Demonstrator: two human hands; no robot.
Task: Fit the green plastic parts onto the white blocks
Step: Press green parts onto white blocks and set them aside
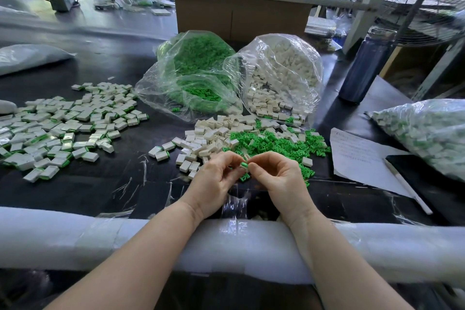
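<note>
My left hand point(216, 178) and my right hand point(279, 176) meet fingertip to fingertip just above the table's near edge. Between them they pinch one small green plastic part point(243, 165) against a white block that the fingers mostly hide. Behind the hands lies a loose heap of white blocks point(214, 137), and to its right a heap of green parts point(271, 142). Further back, an open clear bag of green parts point(198, 70) lies beside an open clear bag of white blocks point(279, 75).
Several white blocks with green parts fitted point(63, 126) spread over the left of the black table point(105, 184). At right are a sealed bag of blocks point(427, 131), a paper sheet point(357, 156), a pen point(407, 187), and a dark bottle point(364, 68). White foam padding point(75, 236) lines the near edge.
</note>
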